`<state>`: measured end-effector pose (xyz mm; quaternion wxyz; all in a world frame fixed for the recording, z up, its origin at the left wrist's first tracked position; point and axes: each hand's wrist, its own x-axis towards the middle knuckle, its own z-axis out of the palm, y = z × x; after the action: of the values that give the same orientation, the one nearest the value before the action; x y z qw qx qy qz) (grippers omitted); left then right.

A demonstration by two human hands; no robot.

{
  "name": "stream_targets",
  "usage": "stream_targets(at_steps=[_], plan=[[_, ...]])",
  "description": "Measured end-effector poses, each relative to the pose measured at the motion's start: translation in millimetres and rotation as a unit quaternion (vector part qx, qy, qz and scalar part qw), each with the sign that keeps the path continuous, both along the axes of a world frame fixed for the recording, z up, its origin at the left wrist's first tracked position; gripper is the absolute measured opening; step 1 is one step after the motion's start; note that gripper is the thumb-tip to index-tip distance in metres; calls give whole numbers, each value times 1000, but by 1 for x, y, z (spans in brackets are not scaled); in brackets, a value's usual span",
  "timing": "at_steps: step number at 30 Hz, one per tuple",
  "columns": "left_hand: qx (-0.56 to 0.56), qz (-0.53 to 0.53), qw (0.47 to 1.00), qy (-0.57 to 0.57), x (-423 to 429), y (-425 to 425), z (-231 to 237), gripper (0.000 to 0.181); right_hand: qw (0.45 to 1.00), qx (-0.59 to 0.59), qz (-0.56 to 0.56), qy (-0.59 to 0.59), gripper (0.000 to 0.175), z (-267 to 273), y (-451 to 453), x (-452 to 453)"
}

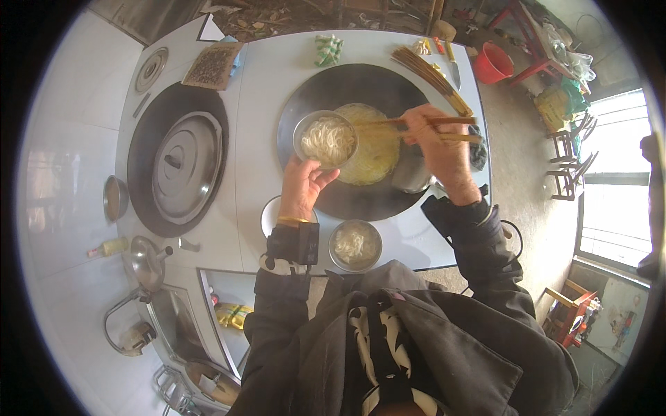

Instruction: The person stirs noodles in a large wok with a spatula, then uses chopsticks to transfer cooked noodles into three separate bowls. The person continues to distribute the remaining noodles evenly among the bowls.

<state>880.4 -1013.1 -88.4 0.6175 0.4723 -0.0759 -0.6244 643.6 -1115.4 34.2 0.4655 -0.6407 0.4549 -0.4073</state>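
My left hand (303, 185) holds a metal bowl (295, 136) of pale noodles (329, 140) by its near rim, over the left part of a large wok (312, 86). Long wooden chopsticks (451, 120) are gripped in my right hand (434, 143). Their tips reach left over the yellowish broth with noodles (369, 156) in the wok, close to the bowl's right rim. A second metal bowl (355, 245), also with noodles in it, stands on the counter nearest my body. Partly hidden behind my left wrist is a white bowl (270, 216). A shiny metal vessel (411, 179) sits at the wok's right side.
A metal lid (188, 166) covers a second wok at left. Along the far right lie a bundled-stick brush (432, 78) and a knife (456, 67). A green checked cloth (328, 50) rests behind the wok. A kettle (147, 262) stands near the sink (179, 314); a red bucket (493, 63) is on the floor.
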Motion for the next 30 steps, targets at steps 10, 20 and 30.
stream_targets(at_steps=[10, 20, 30], plan=[[-45, 12, 999, -5, 40, 20, 1, 54, 953, 6, -153, 261, 32, -158, -85, -32], [-41, 45, 995, -78, 75, 50, 14, 35, 942, 181, -260, 108, 27, -288, -97, -9], [-25, 41, 997, -59, 87, 56, 0, 29, 848, 442, -227, -186, 18, -310, -82, 10]])
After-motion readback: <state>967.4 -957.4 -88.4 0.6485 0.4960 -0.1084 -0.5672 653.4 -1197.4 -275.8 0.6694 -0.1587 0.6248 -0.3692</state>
